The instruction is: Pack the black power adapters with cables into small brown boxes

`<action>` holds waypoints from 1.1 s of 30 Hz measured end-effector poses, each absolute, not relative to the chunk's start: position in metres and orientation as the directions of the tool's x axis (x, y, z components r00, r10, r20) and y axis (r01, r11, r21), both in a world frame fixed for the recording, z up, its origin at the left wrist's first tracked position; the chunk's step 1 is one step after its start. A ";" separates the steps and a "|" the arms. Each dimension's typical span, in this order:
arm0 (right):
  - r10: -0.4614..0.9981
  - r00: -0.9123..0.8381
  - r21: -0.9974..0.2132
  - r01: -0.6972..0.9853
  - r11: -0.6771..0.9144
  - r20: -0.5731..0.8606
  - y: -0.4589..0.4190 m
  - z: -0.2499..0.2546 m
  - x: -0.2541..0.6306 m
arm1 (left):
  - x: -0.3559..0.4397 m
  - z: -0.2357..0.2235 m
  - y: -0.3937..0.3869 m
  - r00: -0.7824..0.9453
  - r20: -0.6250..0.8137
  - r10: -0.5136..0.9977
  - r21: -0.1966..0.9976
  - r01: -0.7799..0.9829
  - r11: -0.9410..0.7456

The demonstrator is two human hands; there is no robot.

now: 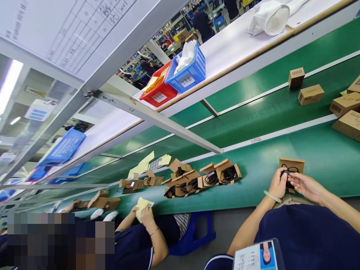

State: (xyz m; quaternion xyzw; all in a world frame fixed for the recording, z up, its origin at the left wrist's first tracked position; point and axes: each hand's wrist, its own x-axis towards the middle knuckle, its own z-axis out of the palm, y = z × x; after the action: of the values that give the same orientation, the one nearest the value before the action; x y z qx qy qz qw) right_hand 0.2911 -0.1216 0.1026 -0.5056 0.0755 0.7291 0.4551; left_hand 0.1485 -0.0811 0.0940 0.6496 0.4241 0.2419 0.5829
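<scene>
My left hand and my right hand meet at the near edge of the green belt, both closed around a small black device with a cable. An open brown cardboard box stands just beyond my fingers, and the black cable loops into it. A pale bangle sits on my left wrist. My dark blue sleeve and a badge fill the lower right.
Several open boxes with black cables lie on the belt to my left. A co-worker's hands hold a yellow paper. Closed boxes lie on the far lanes. Blue and red bins stand on the white shelf.
</scene>
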 end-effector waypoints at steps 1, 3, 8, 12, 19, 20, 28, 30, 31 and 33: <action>0.591 -0.074 -0.354 -0.739 -0.573 -0.804 -0.122 0.102 0.291 | 0.149 0.094 -0.081 0.526 -0.180 0.831 0.962 0.272 0.037; 0.601 -0.068 -0.368 -0.734 -0.571 -0.796 -0.124 0.103 0.291 | 0.149 0.094 -0.081 0.531 -0.178 0.828 0.962 0.273 0.032; 0.616 -0.065 -0.382 -0.733 -0.564 -0.785 -0.124 0.109 0.290 | 0.149 0.095 -0.081 0.531 -0.206 0.822 0.963 0.259 0.074; 0.615 -0.061 -0.391 -0.722 -0.571 -0.786 -0.124 0.112 0.289 | 0.150 0.093 -0.082 0.512 -0.287 0.810 0.952 0.245 0.183; 0.643 -0.050 -0.438 -0.691 -0.575 -0.765 -0.126 0.106 0.288 | 0.150 0.087 -0.082 0.511 -0.309 0.802 0.951 0.188 0.246; 0.647 -0.049 -0.447 -0.682 -0.579 -0.761 -0.126 0.106 0.288 | 0.150 0.085 -0.083 0.509 -0.313 0.802 0.950 0.170 0.262; 0.917 0.280 -0.930 0.150 -0.335 -0.285 -0.129 0.099 0.292 | 0.162 0.071 -0.085 0.493 -0.533 0.687 0.696 -0.206 0.688; 0.961 0.259 -0.894 0.404 -0.195 -0.093 -0.130 0.096 0.293 | 0.164 0.073 -0.084 0.490 -0.572 0.658 0.613 -0.279 0.740; 0.970 0.240 -0.866 0.477 -0.151 -0.037 -0.130 0.095 0.293 | 0.164 0.075 -0.084 0.494 -0.581 0.647 0.588 -0.295 0.753; 0.978 0.210 -0.829 0.548 -0.107 0.013 -0.129 0.092 0.292 | 0.164 0.077 -0.084 0.502 -0.588 0.634 0.562 -0.309 0.767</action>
State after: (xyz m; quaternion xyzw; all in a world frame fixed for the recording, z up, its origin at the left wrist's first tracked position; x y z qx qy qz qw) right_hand 0.2919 -0.1294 0.0918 -0.6849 -0.5570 0.2907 0.3690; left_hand 0.1643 -0.0841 0.0771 0.1963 0.4133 0.2792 0.8442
